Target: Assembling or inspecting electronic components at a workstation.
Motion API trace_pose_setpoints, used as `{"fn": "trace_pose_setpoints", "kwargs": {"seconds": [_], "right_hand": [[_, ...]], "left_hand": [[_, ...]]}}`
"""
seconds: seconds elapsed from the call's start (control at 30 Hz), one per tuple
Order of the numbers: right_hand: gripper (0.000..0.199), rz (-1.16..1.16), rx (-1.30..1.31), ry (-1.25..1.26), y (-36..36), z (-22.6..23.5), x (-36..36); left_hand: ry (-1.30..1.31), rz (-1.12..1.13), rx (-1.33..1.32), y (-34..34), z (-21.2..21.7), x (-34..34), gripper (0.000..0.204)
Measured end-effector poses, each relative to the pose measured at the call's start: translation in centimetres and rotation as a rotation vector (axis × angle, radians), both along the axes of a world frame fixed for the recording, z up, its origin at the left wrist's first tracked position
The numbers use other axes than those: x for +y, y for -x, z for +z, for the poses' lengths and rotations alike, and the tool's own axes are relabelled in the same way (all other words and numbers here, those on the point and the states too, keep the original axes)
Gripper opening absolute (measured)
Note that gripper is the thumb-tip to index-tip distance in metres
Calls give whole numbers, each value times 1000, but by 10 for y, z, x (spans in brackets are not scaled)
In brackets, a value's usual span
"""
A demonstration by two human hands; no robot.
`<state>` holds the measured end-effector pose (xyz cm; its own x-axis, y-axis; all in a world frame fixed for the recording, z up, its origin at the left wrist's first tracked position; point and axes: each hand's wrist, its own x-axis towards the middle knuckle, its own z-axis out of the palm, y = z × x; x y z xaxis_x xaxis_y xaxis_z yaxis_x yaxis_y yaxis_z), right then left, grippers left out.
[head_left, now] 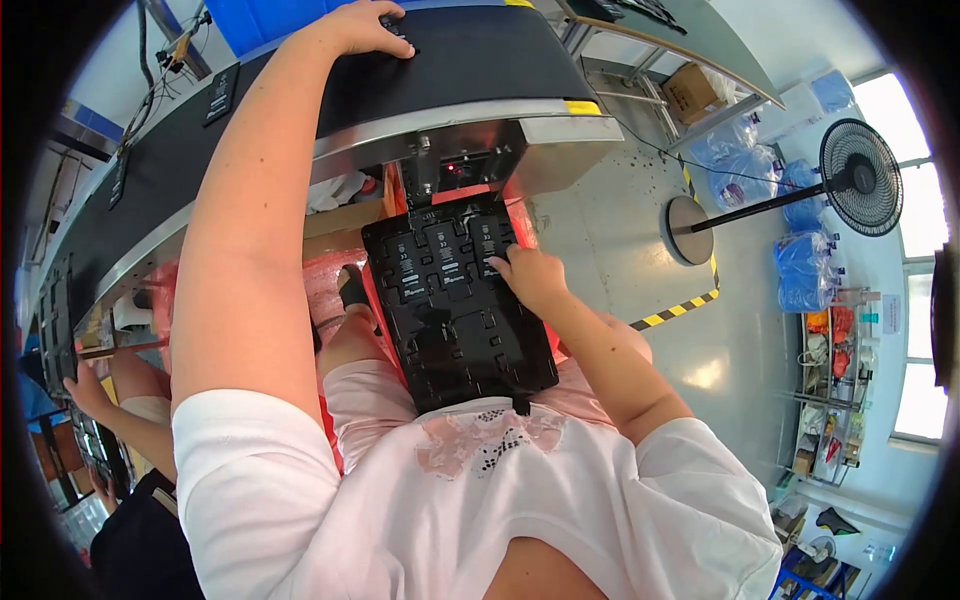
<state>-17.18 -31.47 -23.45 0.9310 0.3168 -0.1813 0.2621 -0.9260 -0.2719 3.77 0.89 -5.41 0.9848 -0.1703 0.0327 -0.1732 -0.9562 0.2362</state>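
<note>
A black plastic tray [455, 345] with moulded slots rests on my lap, its far edge by the belt frame. Three flat black batteries [445, 255] with pale print lie in its far row. My right hand [535, 278] has thumb and fingers closed at the rightmost battery [487, 238], which sits in its slot. My left arm reaches over to the black conveyor belt [480, 55]. There my left hand [362, 28] is closed around a small flat black piece [393, 24], apparently another battery, partly hidden by the fingers.
More flat black batteries [221, 95] lie on the belt to the left. A blue bin [262, 22] stands behind it. A co-worker's arm [130, 425] works at far left beside another black tray [57, 315]. A standing fan [860, 178] and water bottles [805, 270] are at right.
</note>
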Motion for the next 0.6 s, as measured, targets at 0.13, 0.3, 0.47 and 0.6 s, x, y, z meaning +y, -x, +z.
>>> {"fn": "trace_pose_setpoints", "kwargs": {"seconds": [0.13,0.3,0.47,0.6], "right_hand": [[35,101,-162,37,29,16,-2],[49,378,-379,-45,31,-15,-15],[51,627,-366,180,-5,-8,-45],[50,661,-301,188,3,3,-27]], "left_hand": [[-50,112,54,74,52,-58,97],[386,-138,-626,183,-3,-76,77],[270,-209,-212,310,-54,-110,82],[255,-117,63,381,-120,-116,78]]}}
